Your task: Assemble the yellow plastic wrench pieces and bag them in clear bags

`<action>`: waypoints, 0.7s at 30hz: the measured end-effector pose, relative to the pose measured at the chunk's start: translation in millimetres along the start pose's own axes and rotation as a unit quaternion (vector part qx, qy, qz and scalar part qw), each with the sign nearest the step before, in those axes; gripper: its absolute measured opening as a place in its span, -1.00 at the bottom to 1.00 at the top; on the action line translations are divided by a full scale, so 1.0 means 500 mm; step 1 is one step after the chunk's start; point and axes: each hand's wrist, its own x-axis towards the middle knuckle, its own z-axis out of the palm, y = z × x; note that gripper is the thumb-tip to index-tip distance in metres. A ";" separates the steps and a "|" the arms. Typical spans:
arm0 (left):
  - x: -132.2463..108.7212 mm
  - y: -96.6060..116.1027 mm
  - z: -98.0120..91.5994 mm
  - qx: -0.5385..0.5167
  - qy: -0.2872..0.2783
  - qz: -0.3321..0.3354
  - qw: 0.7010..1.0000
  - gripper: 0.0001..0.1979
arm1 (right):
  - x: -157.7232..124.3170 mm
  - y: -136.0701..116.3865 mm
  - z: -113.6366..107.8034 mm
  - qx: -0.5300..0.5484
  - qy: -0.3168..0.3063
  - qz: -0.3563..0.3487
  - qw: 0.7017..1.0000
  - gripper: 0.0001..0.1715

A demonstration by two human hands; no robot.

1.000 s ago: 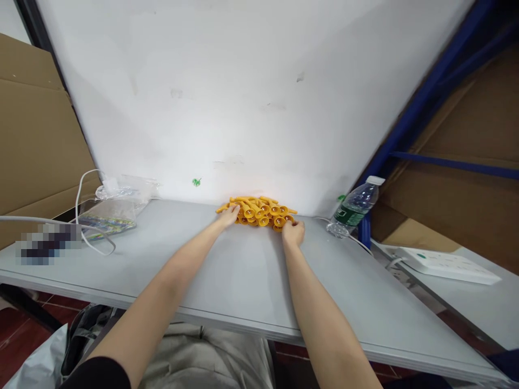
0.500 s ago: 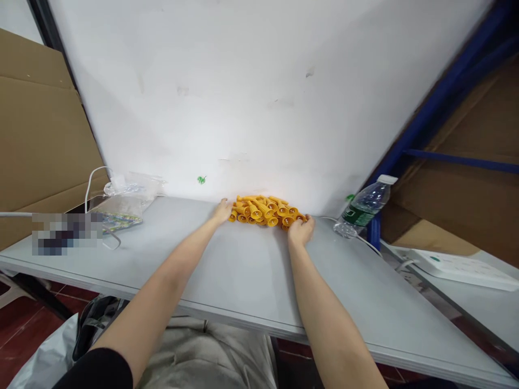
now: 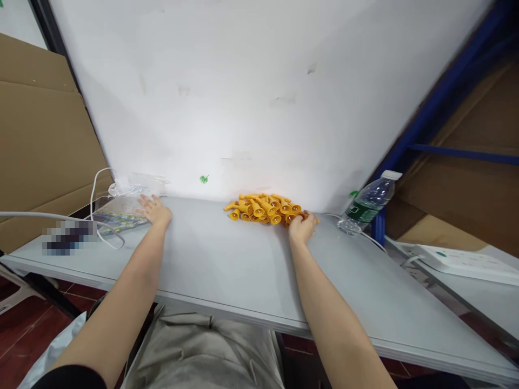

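A pile of yellow horn-shaped plastic pieces (image 3: 263, 208) lies on the grey table against the white wall, most of their flared ends facing me. My right hand (image 3: 302, 228) rests at the pile's right end, touching the pieces there; its fingers are partly hidden, and I cannot make out whether it grips one. Well to the left of the pile, my left hand (image 3: 155, 212) is held with fingers spread and nothing in it. It is beside the clear plastic bags (image 3: 140, 186) and a flat packet with a coloured pattern (image 3: 121, 220).
A water bottle (image 3: 368, 205) leans at the right, near a white cable and a blue metal frame (image 3: 381, 216). A white power strip (image 3: 466, 263) lies beyond it. Cardboard (image 3: 36, 140) stands at the left, with a white cable (image 3: 117, 240) and a blurred-out patch nearby.
My left hand has let go of the pile's left end and moved left to the plastic bags, its fingers spreading. My right hand has stayed at the pile's right end.
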 end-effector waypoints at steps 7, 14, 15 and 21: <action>0.040 -0.058 0.016 0.005 -0.081 -0.125 0.989 -0.36 | 0.000 0.005 0.003 -0.004 0.007 -0.008 1.000 -0.56; 0.031 -0.055 -0.006 -0.003 -0.079 -0.046 0.996 -0.42 | -0.001 0.003 0.001 -0.004 0.003 -0.004 1.000 -0.57; 0.028 -0.054 -0.008 -0.003 -0.074 -0.039 0.996 -0.43 | 0.000 0.004 0.001 -0.003 0.004 -0.005 1.000 -0.57; 0.010 -0.037 -0.015 -0.016 -0.010 0.017 1.000 -0.42 | 0.001 0.006 0.002 0.001 0.007 0.000 1.000 -0.58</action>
